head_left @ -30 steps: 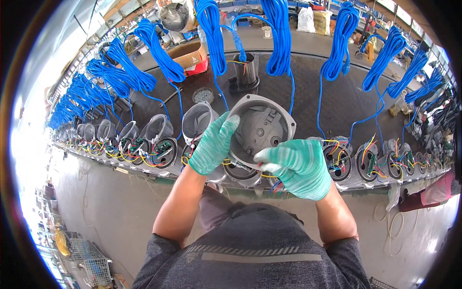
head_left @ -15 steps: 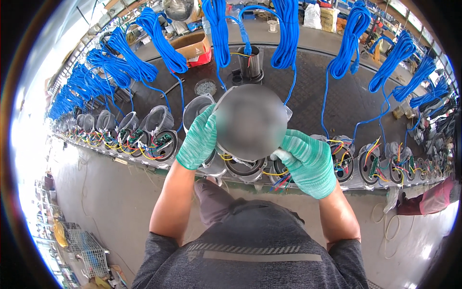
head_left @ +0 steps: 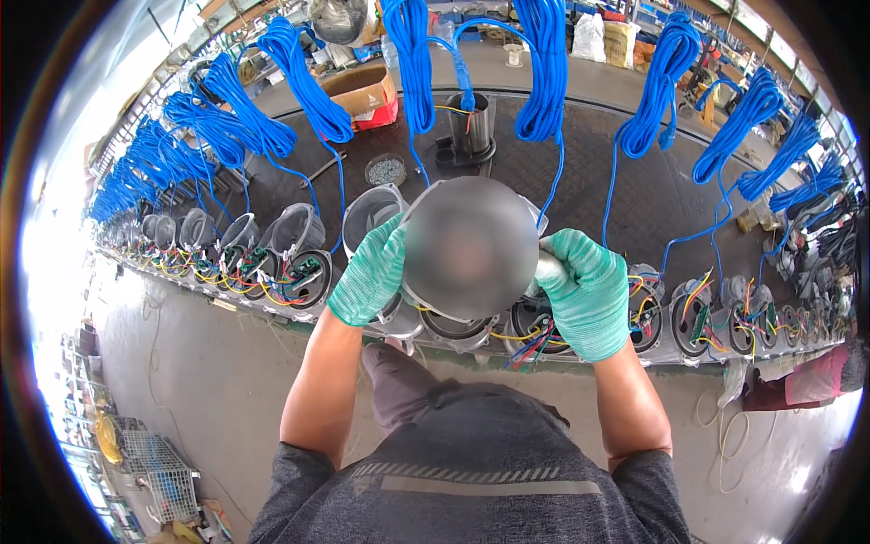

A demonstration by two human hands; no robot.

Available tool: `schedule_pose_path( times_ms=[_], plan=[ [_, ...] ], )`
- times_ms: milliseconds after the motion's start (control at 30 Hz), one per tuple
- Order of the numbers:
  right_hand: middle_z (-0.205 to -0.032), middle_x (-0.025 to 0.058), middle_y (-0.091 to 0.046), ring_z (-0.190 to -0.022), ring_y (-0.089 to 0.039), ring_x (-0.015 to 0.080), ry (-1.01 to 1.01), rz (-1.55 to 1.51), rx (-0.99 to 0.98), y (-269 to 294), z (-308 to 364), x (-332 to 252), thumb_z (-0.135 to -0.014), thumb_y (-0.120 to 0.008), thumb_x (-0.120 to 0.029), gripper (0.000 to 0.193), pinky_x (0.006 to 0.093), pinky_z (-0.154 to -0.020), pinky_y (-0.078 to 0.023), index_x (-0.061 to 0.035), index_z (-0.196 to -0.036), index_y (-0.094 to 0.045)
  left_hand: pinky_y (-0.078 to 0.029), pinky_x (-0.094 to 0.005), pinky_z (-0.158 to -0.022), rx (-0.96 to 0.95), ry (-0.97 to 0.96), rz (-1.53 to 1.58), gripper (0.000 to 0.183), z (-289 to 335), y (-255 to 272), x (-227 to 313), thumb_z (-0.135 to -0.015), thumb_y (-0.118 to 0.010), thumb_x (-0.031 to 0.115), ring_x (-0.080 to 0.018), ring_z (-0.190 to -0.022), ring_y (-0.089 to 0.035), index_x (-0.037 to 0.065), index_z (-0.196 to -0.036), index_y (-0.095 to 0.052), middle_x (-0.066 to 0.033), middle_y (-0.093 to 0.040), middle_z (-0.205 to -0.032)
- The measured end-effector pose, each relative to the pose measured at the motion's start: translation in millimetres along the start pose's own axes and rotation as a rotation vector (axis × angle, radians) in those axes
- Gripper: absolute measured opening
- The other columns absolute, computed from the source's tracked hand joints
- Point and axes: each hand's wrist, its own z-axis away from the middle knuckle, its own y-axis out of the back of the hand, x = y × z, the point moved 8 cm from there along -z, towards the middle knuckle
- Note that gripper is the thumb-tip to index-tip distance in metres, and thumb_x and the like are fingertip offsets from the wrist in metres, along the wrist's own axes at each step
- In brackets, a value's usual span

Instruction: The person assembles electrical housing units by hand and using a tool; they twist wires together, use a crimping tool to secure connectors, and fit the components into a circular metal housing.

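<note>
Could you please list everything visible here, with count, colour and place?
Bench: 1, dark, centre
Round housing: 1, grey, above bench
Wired bases: many, grey, bench's near edge
Cable coils: many, blue, beyond bases
Metal cylinder: 1, grey, beyond housing
Dish: 1, grey contents, left of cylinder
Carton: 1, brown and red, behind dish
Wire cart: 1, grey, lower left floor
Left hand: 1, green glove, housing's left
Right hand: 1, green glove, housing's right

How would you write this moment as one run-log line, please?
left hand: holding round grey housing | right hand: at its right edge, contact unclear | beyond: blue cable bundles, cardboard box
</note>
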Motion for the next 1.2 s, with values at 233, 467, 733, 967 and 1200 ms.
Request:
schedule_pose_path(
  times_ms=[233, 467, 733, 967, 1200],
  plan=[
    [-0.086, -0.0001, -0.071, -0.079, -0.063, 0.0095, -0.344, -0.429, -0.105, -16.3, -4.4, 22.6, -0.102, -0.074, -0.018, 0.017, 0.0287, -0.075, -0.054, -0.0021, -0.102, -0.069, -0.057, -0.0329, -0.094, 0.155, 0.365, 0.615, 0.039, -17.9, 1.2, -21.4, -0.112, -0.06, 0.029, -0.0136, -0.11, -0.067, 0.008, -0.144, -0.065, -0.0045, -0.073, -0.125],
    [-0.089, 0.0235, -0.073, -0.071, -0.063, 0.0247, -0.099, -0.01, -0.135, -44.1, -50.5, 12.1, -0.096, -0.071, -0.006, 0.012, 0.0357, -0.073, -0.055, 0.0006, -0.103, -0.064, -0.055, -0.0283, -0.079, 0.55, 0.132, -0.096, 0.039, -31.1, 37.6, 39.2, -0.102, -0.07, 0.007, -0.0144, -0.09, -0.064, 0.005, -0.141, -0.065, -0.0084, -0.068, -0.117],
    [-0.088, 0.0204, -0.07, -0.079, -0.071, 0.0381, 0.075, 0.303, -0.22, -100.9, -53.0, 30.4, -0.087, -0.074, -0.009, 0.018, 0.0406, -0.071, -0.056, -0.0034, -0.101, -0.064, -0.055, -0.0361, -0.104, 0.099, -0.008, 0.378, 0.052, -7.4, -12.7, 40.7, -0.093, -0.075, 0.012, -0.025, -0.119, -0.07, 0.001, -0.142, -0.063, -0.0121, -0.072, -0.135],
    [-0.094, 0.0105, -0.066, -0.088, -0.069, 0.0322, 0.475, 0.714, -0.128, -119.1, -51.8, -5.7, -0.086, -0.075, -0.022, 0.016, 0.0396, -0.077, -0.057, -0.0087, -0.093, -0.069, -0.057, -0.0342, -0.097, 0.145, -0.186, 0.225, 0.042, -11.4, -14.9, 21.1, -0.095, -0.074, 0.014, -0.0212, -0.111, -0.071, 0.004, -0.136, -0.067, -0.0083, -0.073, -0.125],
    [-0.098, 0.0123, -0.069, -0.086, -0.07, 0.0336, 0.175, 0.347, -0.01, -106.7, -64.1, 4.3, -0.091, -0.081, -0.022, 0.02, 0.0422, -0.077, -0.057, -0.0044, -0.101, -0.078, -0.062, -0.0286, -0.089, 0.091, 0.37, 1.026, 0.024, -22.6, -32.8, 11.7, -0.11, -0.06, 0.012, -0.01, -0.1, -0.072, 0.001, -0.13, -0.068, -0.0031, -0.075, -0.114]
  ],
)
